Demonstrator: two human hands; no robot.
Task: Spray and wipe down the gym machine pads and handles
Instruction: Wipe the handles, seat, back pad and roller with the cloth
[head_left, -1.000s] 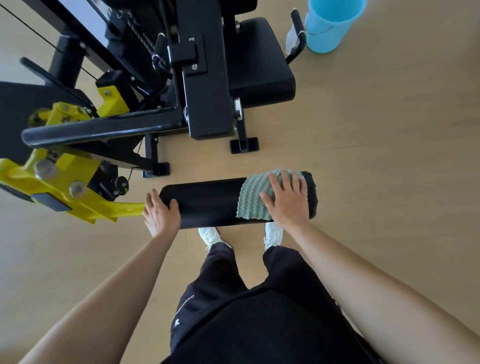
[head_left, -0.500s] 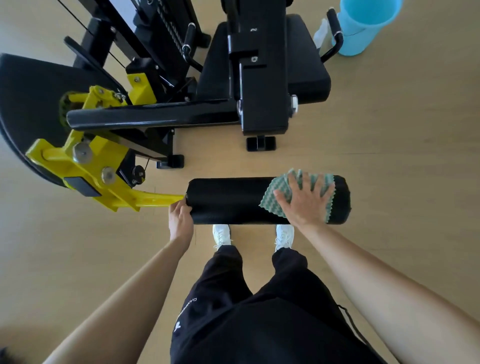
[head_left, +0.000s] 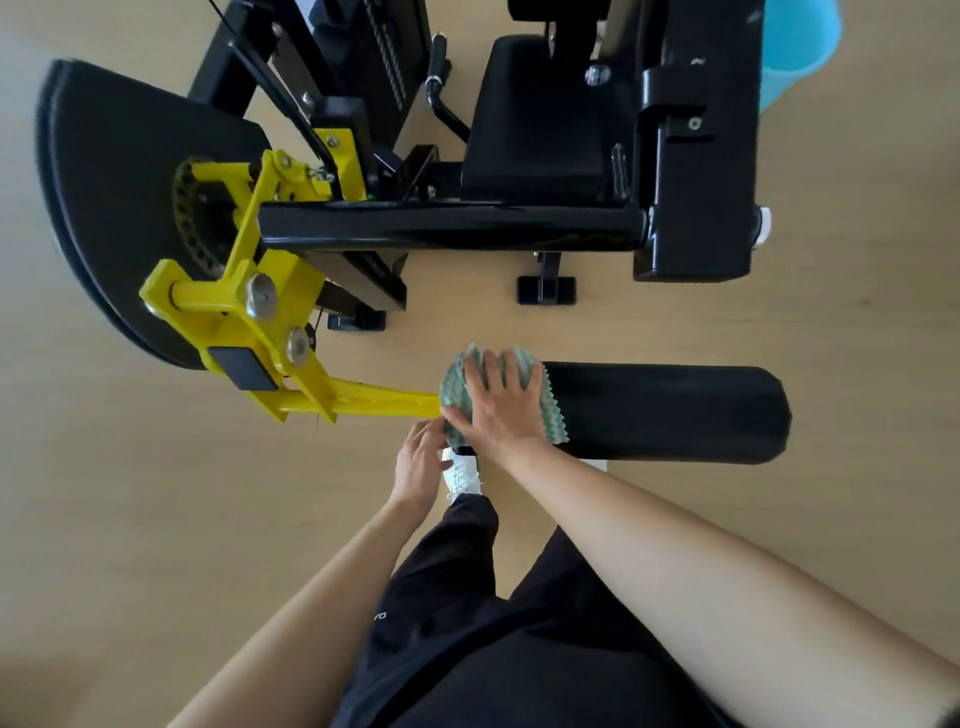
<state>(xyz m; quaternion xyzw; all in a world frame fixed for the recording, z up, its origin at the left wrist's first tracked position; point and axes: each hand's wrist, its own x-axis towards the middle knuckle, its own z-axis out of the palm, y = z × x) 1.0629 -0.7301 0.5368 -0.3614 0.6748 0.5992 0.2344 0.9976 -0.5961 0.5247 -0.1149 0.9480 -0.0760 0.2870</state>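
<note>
right hand (head_left: 501, 408) has its fingers spread wide, pressing the green cloth (head_left: 456, 387) flat on the roller pad (head_left: 670, 413) end by the yellow arm (head_left: 374, 400), left hand (head_left: 418, 465) probably bracing that end, can't tell if its fingers grip

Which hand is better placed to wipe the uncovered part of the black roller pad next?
Right. The right hand lies flat on the green wavy-patterned cloth at one end of the black cylindrical roller pad; the left hand sits beside that end.
</note>
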